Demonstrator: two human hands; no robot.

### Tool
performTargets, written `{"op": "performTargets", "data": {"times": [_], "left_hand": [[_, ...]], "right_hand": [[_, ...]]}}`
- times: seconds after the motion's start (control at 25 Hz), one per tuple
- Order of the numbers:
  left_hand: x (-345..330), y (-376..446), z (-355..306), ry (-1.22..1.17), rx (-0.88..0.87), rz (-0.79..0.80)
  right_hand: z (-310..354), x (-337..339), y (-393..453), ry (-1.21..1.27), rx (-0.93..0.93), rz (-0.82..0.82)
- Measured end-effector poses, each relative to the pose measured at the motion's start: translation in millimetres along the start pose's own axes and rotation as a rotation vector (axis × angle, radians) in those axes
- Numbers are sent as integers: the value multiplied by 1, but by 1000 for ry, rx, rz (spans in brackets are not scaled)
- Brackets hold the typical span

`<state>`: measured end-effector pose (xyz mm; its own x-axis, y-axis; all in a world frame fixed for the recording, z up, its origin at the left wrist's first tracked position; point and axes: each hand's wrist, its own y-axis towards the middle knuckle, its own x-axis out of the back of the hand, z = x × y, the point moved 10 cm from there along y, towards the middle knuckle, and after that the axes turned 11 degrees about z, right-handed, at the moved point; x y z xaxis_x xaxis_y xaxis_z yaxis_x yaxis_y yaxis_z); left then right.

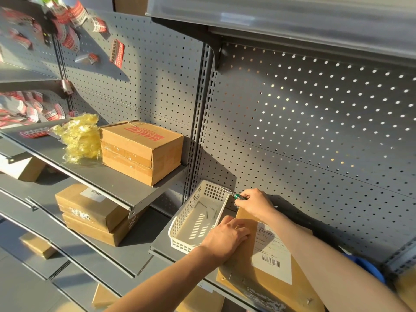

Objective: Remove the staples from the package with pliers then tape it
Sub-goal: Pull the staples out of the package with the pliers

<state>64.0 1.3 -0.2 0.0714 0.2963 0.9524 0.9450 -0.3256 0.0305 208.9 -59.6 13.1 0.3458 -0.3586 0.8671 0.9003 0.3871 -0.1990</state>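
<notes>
Pliers [231,194] with green handles sit in the right hand [254,204]. The fingers of that hand are curled tight around the handles. The thin metal tips of the pliers point to the left, over the far corner of a white basket [180,240]. I cannot tell if the tips hold a staple.

The left hand [227,238] lies flat with its fingers straight and close together. It presses down on the brown package [265,282], near the package's left edge. The package lies flat on a gray shelf [162,242], just to the right of the basket and touching it or almost so. A white label [272,255] with a black barcode is stuck on top of the package. Shiny tape and a few small metal bits show along the package's near edge.

The white basket has holes in its sides. A few thin staples [211,212] lie on its bottom. Something blue [369,269] peeks out from behind the right arm.

Behind the shelf stands a gray wall [315,113] full of little round holes. To the left, on a higher shelf, sits a brown box [141,152] with red letters on top. A crumpled ball of yellow tape [78,140] lies just beside that box. Below it, two flat brown boxes [90,215] are stacked one on the other. Red and white stickers [69,25] hang in bunches at the top left.
</notes>
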Motion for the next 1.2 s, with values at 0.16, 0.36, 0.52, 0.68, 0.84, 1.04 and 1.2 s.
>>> {"op": "performTargets", "data": {"times": [0.16, 0.36, 0.52, 0.68, 0.84, 1.04, 1.2], "left_hand": [[0, 0, -1, 8, -12, -9], [0, 0, -1, 16, -24, -23], [-2, 2, 0, 35, -25, -23], [-3, 4, 1, 42, -15, 2], [-1, 5, 2, 44, -17, 25], [-2, 8, 0, 58, -40, 57], [0, 10, -1, 65, -64, 68]], "right_hand": [[-1, 2, -1, 25, 3, -6], [-5, 9, -6, 70, 0, -44], [-16, 12, -9, 130, -11, -55], [-24, 19, -20, 215, 5, -57], [-39, 31, -35, 220, -7, -118], [-56, 42, -62, 148, -24, -140], [-70, 47, -78, 131, -49, -167]]}}
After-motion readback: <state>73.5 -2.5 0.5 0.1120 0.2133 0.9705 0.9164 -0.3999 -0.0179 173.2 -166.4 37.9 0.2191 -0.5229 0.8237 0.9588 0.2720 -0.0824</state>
